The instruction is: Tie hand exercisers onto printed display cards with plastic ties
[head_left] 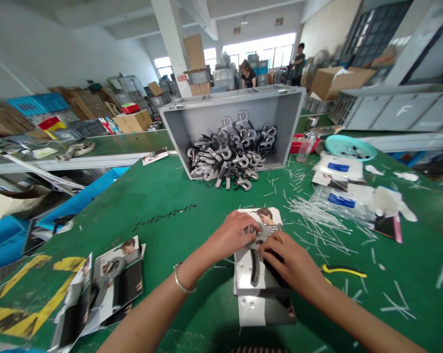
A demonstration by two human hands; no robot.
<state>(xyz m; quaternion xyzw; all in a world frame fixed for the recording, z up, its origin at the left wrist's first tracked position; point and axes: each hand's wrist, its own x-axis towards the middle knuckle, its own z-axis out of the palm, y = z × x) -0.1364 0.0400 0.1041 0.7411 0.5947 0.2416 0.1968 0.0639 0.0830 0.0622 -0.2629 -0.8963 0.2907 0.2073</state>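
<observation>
Nearest the camera, two bare forearms point(144, 309) are stretched over a green table point(170, 245), and a pale bracelet point(177, 280) is worn on the left wrist. Between them, a grey and black hand grip point(255, 267) is laid on a printed card point(243, 274), with more cards point(253, 314) stacked beneath. The left hand point(239, 229) is half curled, its fingers set at the grip's upper end; whether it is firmly held cannot be told. The right hand point(289, 255) is bent closer, its fingertips drawn together beside the grip's middle; whether anything is pinched there is hidden. Just beside the right forearm, yellow-handled pliers point(344, 269) are seen, and white plastic strips point(313, 213) are scattered beyond. Well to the left, carded grips point(111, 279) are piled. Farther back, a heap of loose grips point(227, 152) is held in a grey crate point(173, 132) tipped on its side, some spilled onto the table. To its right, clear bags point(339, 166) and a turquoise bowl point(332, 143) are placed.
</observation>
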